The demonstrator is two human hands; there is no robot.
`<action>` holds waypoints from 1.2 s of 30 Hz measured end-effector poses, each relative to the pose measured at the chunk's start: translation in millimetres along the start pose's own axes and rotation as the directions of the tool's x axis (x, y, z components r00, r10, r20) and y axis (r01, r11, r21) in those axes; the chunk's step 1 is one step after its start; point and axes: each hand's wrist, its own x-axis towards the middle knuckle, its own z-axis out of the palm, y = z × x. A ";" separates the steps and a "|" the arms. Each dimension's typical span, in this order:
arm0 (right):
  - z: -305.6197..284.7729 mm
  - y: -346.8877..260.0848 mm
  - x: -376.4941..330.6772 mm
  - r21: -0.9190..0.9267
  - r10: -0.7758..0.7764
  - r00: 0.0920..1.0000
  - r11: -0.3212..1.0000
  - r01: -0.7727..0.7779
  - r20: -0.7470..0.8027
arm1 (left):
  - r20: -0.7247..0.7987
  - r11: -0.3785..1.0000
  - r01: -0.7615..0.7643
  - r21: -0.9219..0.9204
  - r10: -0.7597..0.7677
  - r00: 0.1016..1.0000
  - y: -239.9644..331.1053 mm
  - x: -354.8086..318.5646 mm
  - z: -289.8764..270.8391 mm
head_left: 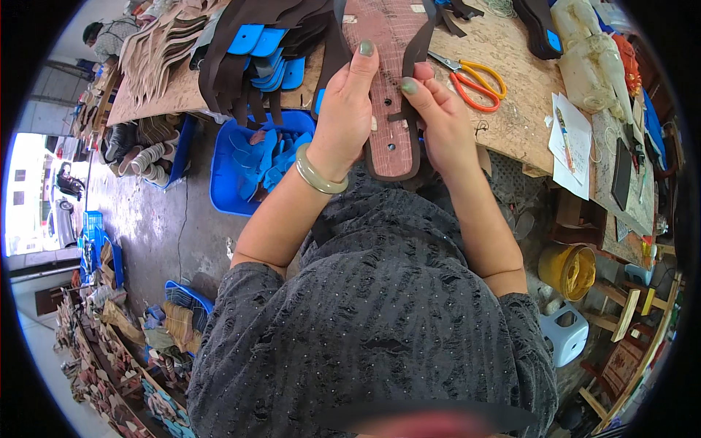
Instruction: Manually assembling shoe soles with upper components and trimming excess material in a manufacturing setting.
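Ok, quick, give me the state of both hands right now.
Left hand: closed, holding the reddish-brown sole-shaped piece, thumb on top.
Right hand: closed, thumb and fingers pinching dark material along its right edge.

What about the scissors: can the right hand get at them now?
Probably yes: the scissors lie just beside the right hand with nothing visible between, though it is busy holding the sole.
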 end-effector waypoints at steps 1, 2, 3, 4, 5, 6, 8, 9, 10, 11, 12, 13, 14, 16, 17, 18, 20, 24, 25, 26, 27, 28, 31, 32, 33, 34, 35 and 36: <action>-3.4 1.3 1.6 0.000 -0.001 1.000 1.000 0.001 0.000 | 0.000 1.000 -0.001 0.000 0.001 1.000 -1.9 0.6 -3.8; -7.8 3.2 4.4 0.088 0.085 0.995 0.993 -0.081 -0.048 | 0.061 1.000 0.014 0.021 -0.015 0.998 -4.5 1.5 -8.8; -10.0 4.1 5.9 0.180 0.173 0.981 0.971 -0.155 -0.089 | 0.121 0.999 0.026 0.042 -0.031 0.992 -5.6 2.1 -11.3; -9.7 4.9 4.4 0.179 0.170 0.981 0.972 -0.153 -0.088 | 0.123 0.999 0.023 0.042 -0.028 0.992 -7.2 1.7 -9.2; -5.9 5.0 2.5 0.132 0.100 0.995 0.986 -0.099 -0.002 | 0.119 1.000 0.003 -0.008 -0.002 0.993 -6.6 1.5 -4.4; -3.3 4.9 1.3 0.090 0.031 0.996 0.995 -0.039 0.087 | 0.114 0.998 -0.018 -0.058 0.024 0.993 -5.5 1.8 -2.0; -1.9 9.0 0.0 -0.020 -0.018 0.994 1.000 0.020 0.109 | 0.146 0.998 0.055 0.010 -0.056 0.988 -8.0 4.9 -14.6; -0.4 10.5 -2.0 -0.088 -0.058 0.995 0.994 0.065 0.080 | 0.094 0.996 -0.029 -0.086 0.037 0.995 -8.6 6.8 -9.3; 0.7 13.4 -2.1 -0.155 -0.101 0.993 0.982 0.108 0.054 | 0.033 0.977 -0.118 -0.177 0.126 0.992 -7.8 8.3 -6.9; -2.9 16.8 -2.1 -0.254 -0.129 0.989 0.957 0.142 0.065 | 0.045 0.954 -0.087 -0.287 0.104 0.994 -4.6 9.3 -11.2; -4.9 19.3 -2.7 -0.251 -0.129 0.988 0.957 0.145 0.080 | 0.035 0.954 -0.100 -0.284 0.114 0.993 -4.2 8.1 -12.2; -5.7 20.6 -4.7 -0.315 -0.194 0.979 0.926 0.206 0.070 | 0.014 0.957 -0.122 -0.264 0.130 0.991 -5.0 6.9 -12.3; -6.3 21.2 -4.6 -0.378 -0.262 0.963 0.887 0.267 0.065 | -0.005 0.959 -0.145 -0.244 0.148 0.989 -4.7 7.8 -12.1; -5.9 23.3 -2.7 -0.253 -0.147 0.987 0.954 0.160 0.070 | -0.021 0.957 -0.159 -0.242 0.159 0.987 -3.1 3.3 -6.9; 9.7 12.5 -2.4 -0.052 -0.238 0.970 0.970 0.236 -0.041 | -0.018 0.961 -0.155 -0.230 0.155 0.988 -3.8 -0.2 -4.1; 18.1 6.7 -2.1 0.143 -0.299 0.939 0.936 0.323 -0.168 | -0.014 0.964 -0.149 -0.218 0.150 0.989 -5.2 -1.9 -1.3; 6.8 13.0 -0.9 0.181 -0.227 0.970 0.954 0.240 -0.089 | -0.029 0.977 -0.179 -0.116 0.177 0.984 -12.9 -2.2 3.8; 4.6 15.7 5.5 0.207 -0.322 0.938 0.916 0.343 -0.130 | 0.039 0.822 -0.418 0.387 0.438 0.898 -26.8 2.5 5.5; 0.5 17.0 6.9 0.199 -0.324 0.936 0.916 0.347 -0.142 | 0.099 0.679 -0.451 0.579 0.491 0.866 -27.9 3.3 3.9; -1.3 14.7 8.1 0.191 -0.327 0.933 0.916 0.352 -0.153 | 0.171 0.496 -0.465 0.733 0.527 0.832 -25.7 4.6 3.8; -3.1 10.6 7.5 0.188 -0.329 0.930 0.915 0.356 -0.161 | 0.177 0.498 -0.469 0.729 0.524 0.833 -23.7 4.8 2.4; -4.5 4.7 6.4 0.292 -0.283 0.942 0.899 0.325 -0.180 | 0.131 0.520 -0.477 0.709 0.567 0.813 -21.4 4.5 0.4; -15.1 -2.1 8.3 0.435 -0.222 0.964 0.861 0.264 -0.146 | 0.049 0.866 -0.365 0.343 0.371 0.927 -19.4 12.5 -1.3; -18.4 -3.6 8.9 0.483 -0.204 0.975 0.848 0.219 -0.084 | 0.112 0.993 -0.109 -0.044 0.113 0.987 -17.2 15.9 0.8; -18.1 -3.8 7.4 0.490 -0.182 0.979 0.847 0.206 -0.096 | 0.252 0.916 0.227 -0.331 -0.146 0.957 -16.0 18.7 8.4; -15.9 -4.3 5.4 0.489 -0.179 0.979 0.848 0.205 -0.099 | 0.252 0.915 0.231 -0.332 -0.150 0.956 -13.7 16.2 12.8; -12.3 -5.3 3.6 0.541 -0.151 0.985 0.823 0.173 -0.085 | 0.242 0.941 0.223 -0.254 -0.161 0.957 -12.0 10.8 16.2; -10.5 -5.5 2.2 0.590 -0.124 0.990 0.795 0.141 -0.070 | 0.232 0.961 0.215 -0.174 -0.172 0.957 -10.2 5.8 19.1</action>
